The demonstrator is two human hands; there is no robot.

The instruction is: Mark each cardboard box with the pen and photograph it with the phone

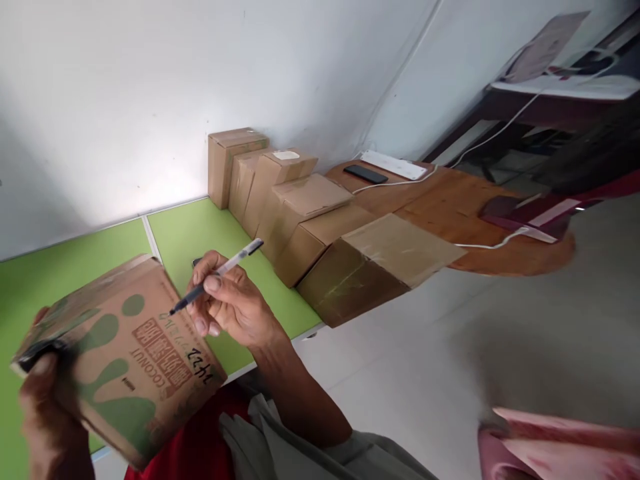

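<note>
Already lettered by hand in dark ink near one corner of the carton point(125, 360): a short string of digits point(203, 367), sitting beside the red printed block and the word COCONUT. Nothing more in handwriting anywhere else on that face. Judging from this, partway through the marking at most; impossible to say whether more is to be added.

Gripped from the far left end by the left hand point(45, 400), fingers point(43, 365) curled over the edge and pressed against the cardboard. Held up off the green surface point(200, 227), tilted, printed face toward the camera, long axis running from upper left to lower right.

Pinched in the right hand point(230, 307): a slim pen point(220, 270), clamped between thumb and the first fingers point(213, 283), the other fingers folded beneath. Long axis slanting from the butt end at upper right down to the tip at lower left. Pointing at the carton's face just above the red print, well apart from the written digits. Touching the cardboard or hanging just off it: cannot tell.

Beyond the hands, along the white wall, a row of plain brown boxes point(300, 220), side by side, partly on the green surface. Further right, a wooden surface point(440, 200) carrying a dark phone point(365, 173) and a white power strip point(393, 163) with a cable trailing off.
</note>
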